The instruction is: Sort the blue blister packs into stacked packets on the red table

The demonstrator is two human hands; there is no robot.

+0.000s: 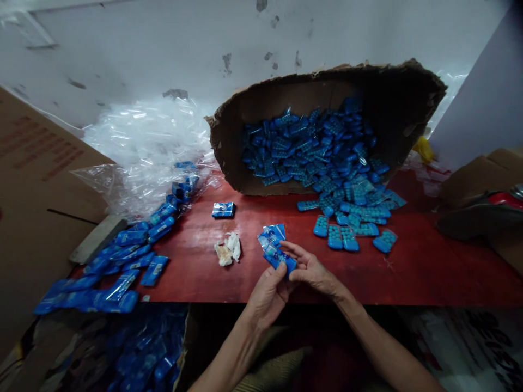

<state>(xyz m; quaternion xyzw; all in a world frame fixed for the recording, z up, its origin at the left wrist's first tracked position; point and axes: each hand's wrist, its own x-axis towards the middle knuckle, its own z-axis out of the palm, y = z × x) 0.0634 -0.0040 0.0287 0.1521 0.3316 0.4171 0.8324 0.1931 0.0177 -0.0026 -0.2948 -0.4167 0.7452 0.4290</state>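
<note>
Blue packet (281,260) held above the red desk (429,272), just inside the middle of the front edge. Left grip (267,294) pinching the blue packet, thumb pressed to its near face. Right grip (316,272) at the right end of the same item, fingers partly curled, thumb and fingertips touching or very near; cannot tell whether closed on it. Second packet (272,235), blue with a clear end, just beyond and partly covered; cannot tell whether resting on the desk.

Left of the middle, toward the back edge: small dark-blue stack (223,210), lying flat. Nearer the front edge: crumpled white scrap (232,247).

Along the left edge, front corner to back: overlapping row of blue packets (133,238). Near the back left corner: heap of clear plastic bags (143,130).

At the back edge: cardboard box (225,147), torn-rimmed, on its side, mouth toward the front edge. Inside, and on the desk before its right half: many blue packs with round pieces (335,237). Below the front left corner: further blue items (147,348), shadowed and blurred.
</note>
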